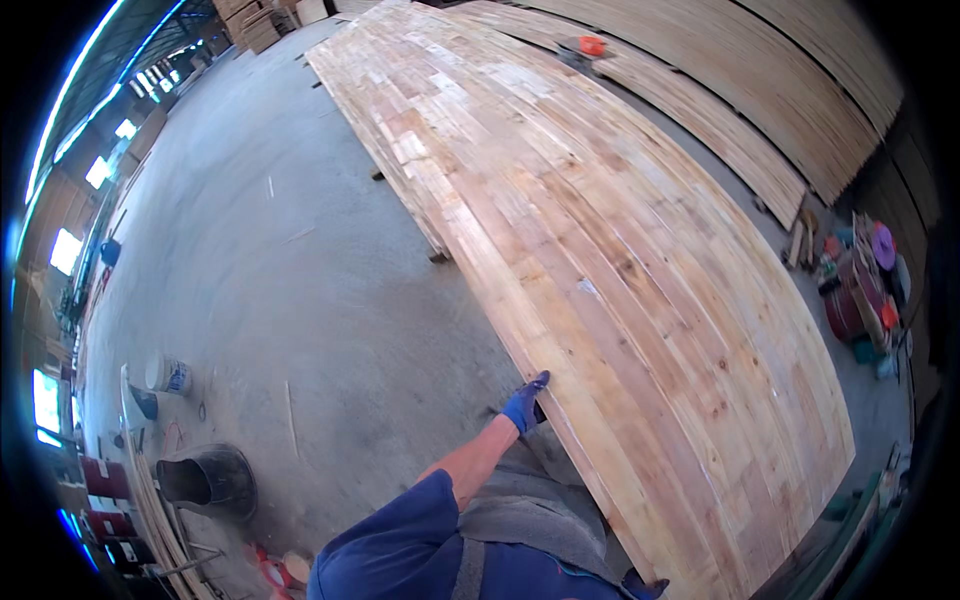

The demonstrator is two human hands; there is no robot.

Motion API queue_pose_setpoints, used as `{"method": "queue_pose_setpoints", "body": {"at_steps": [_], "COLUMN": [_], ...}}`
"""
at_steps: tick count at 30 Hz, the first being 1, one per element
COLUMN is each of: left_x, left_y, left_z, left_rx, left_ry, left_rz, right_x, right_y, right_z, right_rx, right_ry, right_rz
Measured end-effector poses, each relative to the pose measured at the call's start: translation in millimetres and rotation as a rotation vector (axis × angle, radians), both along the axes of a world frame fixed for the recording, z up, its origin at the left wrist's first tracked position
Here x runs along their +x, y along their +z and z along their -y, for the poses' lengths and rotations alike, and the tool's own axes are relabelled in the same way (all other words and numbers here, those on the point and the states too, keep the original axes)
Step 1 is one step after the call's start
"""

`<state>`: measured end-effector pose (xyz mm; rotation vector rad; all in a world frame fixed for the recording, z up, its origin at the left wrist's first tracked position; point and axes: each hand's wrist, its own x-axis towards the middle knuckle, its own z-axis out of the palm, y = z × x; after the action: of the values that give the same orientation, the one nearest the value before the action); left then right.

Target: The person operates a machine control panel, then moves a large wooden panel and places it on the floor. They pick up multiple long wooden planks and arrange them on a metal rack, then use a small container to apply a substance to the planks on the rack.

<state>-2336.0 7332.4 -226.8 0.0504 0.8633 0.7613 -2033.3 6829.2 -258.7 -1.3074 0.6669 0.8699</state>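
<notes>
Grey workshop floor; broad wooden panel of pale, reddish strips. My left hand clasps its edge; my right hand touches it, grip unclear.

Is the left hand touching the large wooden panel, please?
Touching. In the head view, the left hand meets the wooden panel at its edge, gloved thumb over the top.

Large wooden panel, pale joined strips, scattered dark knots, broad face up
</notes>
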Motion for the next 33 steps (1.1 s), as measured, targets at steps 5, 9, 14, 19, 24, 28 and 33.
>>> {"method": "queue_pose_setpoints", "body": {"at_steps": [5,9,14,19,24,28,33], "left_x": [-7.2,18.4,-9.3,-39.1,-82.6,-80.3,-138.5], "left_y": [11.1,-11.4,-45.0,-87.5,-146.4,-152.7,-304.3], "left_z": [-7.9,-70.6,-111.3,-183.2,-260.6,-267.1,-290.8], "left_rx": [-0.035,0.009,0.008,-0.142,-0.046,-0.122,-0.024], "left_ry": [0.017,-0.010,0.062,0.006,-0.078,-0.075,-0.191], "left_rz": [-0.023,-0.068,0.004,-0.191,-0.040,-0.053,-0.085], "right_x": [8.4,-7.3,-23.5,-39.2,-43.1,-59.6,-106.7], "right_y": [1.6,-6.8,-43.8,-89.3,-104.7,-131.5,-196.8], "right_z": [-75.3,-180.1,-293.0,-342.7,-308.5,-292.5,-352.2], "right_rx": [-0.055,-0.009,0.041,0.055,0.238,0.482,0.223], "right_ry": [0.122,0.161,0.160,0.007,-0.156,-0.418,-0.641], "right_rz": [-0.031,-0.063,-0.097,-0.135,0.022,0.108,0.046]}}
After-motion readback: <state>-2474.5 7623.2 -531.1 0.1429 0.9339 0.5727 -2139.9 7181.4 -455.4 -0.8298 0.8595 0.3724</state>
